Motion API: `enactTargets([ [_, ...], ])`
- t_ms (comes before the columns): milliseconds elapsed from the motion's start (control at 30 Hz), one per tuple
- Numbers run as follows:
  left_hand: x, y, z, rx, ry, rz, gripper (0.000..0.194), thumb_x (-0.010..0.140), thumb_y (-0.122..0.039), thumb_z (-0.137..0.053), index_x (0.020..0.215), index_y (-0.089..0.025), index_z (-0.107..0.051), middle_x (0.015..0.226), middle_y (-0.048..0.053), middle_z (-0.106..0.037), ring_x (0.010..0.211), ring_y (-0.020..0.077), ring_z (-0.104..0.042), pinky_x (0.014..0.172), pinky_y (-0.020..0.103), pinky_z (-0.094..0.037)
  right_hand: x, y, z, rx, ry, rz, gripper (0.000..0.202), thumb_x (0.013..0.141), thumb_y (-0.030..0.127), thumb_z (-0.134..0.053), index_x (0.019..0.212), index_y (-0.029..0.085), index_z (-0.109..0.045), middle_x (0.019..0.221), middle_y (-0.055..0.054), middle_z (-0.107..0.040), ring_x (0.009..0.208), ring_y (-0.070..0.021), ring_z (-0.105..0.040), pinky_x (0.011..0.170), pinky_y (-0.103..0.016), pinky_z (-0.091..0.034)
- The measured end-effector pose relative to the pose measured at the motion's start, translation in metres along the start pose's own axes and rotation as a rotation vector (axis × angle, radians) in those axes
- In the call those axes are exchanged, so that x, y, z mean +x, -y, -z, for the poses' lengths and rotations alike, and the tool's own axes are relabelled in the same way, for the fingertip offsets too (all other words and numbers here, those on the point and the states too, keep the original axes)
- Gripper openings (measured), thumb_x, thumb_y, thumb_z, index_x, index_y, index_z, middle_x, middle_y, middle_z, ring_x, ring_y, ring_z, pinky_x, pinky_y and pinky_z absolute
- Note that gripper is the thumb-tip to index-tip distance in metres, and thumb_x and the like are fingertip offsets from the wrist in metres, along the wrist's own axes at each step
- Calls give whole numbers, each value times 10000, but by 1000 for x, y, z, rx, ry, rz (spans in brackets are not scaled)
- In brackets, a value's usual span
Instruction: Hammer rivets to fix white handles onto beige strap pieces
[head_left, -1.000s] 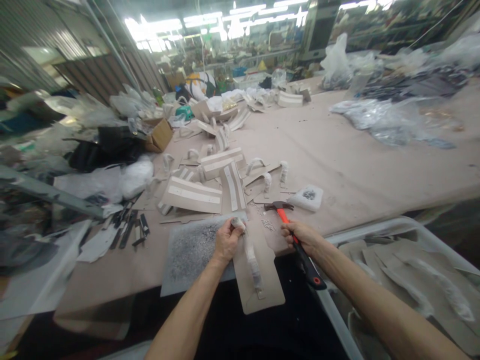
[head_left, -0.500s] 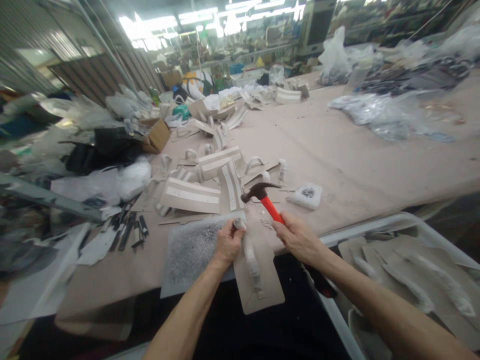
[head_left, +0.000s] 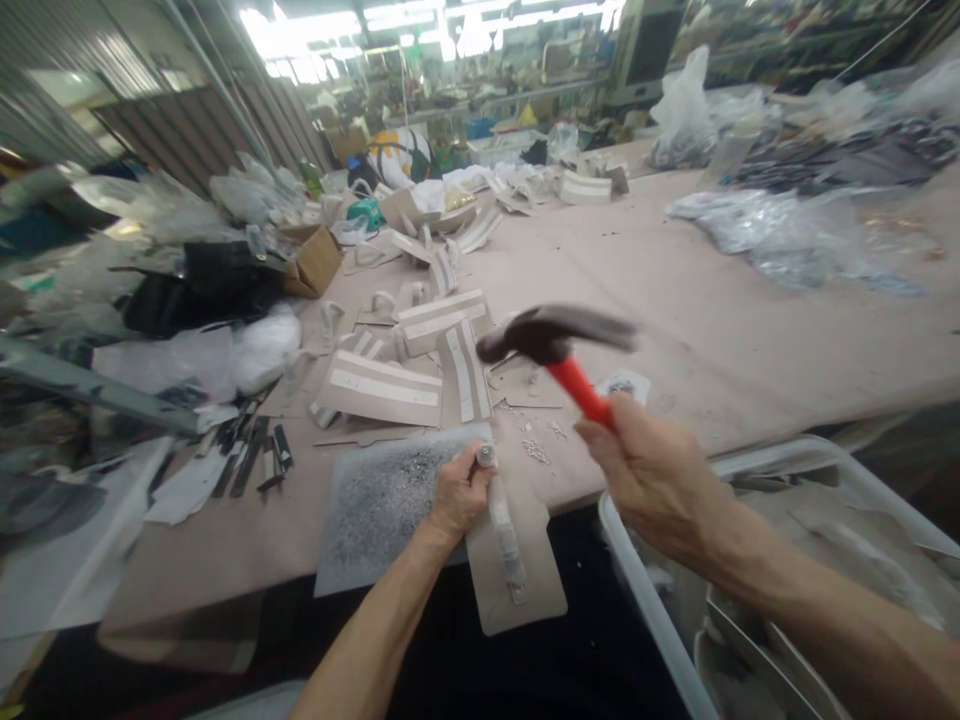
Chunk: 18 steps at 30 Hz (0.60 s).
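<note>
Tabletop (head_left: pixel 637 260), one, pinkish-beige, beneath bright strip lights (head_left: pixel 480 25); clock bearings from the left hand (head_left: pixel 459 492). Left hand: grip pinching one short metal-topped cylinder (head_left: pixel 486 456), at 1 o'clock, by the far end of a wrapped white handle (head_left: pixel 505 530); contact there not discernible. Beige panel (head_left: pixel 544 580), bearing that handle: 5 o'clock, overhanging the tabletop's near edge. Right hand (head_left: pixel 660 470): grip closed round one red-handled hammer (head_left: pixel 551 338), raised, blurred head at 1 o'clock. Small silvery pieces (head_left: pixel 535 451), loose: 2 o'clock. Grey speckled sheet (head_left: pixel 375 510): 9 o'clock. Panel heap (head_left: pixel 386 385): 11 o'clock.
</note>
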<state>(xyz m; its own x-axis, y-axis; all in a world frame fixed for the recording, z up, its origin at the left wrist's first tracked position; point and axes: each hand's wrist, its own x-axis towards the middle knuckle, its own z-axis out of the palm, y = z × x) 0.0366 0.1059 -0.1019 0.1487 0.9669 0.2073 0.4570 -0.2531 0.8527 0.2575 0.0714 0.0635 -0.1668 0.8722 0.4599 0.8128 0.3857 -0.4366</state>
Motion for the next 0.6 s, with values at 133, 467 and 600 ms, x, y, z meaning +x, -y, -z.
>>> enactTargets([
  [133,-1,2,-1,-2,24,22,145,864,-260,-561,931,-207,-678,733,2,-634,683,160,-590,684,251,-463,-11,1,-16,-11,-14,-33,248,1000,325,-367,796,220,-464,532,31,-466,419,-115,-374,451,-267,-230],
  [467,-2,8,-3,-26,25,-6,114,863,-240,-584,902,-211,-687,753,3,-635,693,156,-587,686,239,-469,-33,-73,-62,-190,676,-305,293,1018,347,-371,942,189,-605,724,-53,-660,637,-173,-595,568,-285,-312],
  [600,-1,7,-2,-78,16,-19,109,846,-236,-612,916,-214,-693,763,0,-649,697,154,-599,692,236,-478,-36,-89,-91,-291,613,-389,303,1009,326,-387,1078,141,-616,1020,-154,-678,934,-267,-641,765,-343,-434],
])
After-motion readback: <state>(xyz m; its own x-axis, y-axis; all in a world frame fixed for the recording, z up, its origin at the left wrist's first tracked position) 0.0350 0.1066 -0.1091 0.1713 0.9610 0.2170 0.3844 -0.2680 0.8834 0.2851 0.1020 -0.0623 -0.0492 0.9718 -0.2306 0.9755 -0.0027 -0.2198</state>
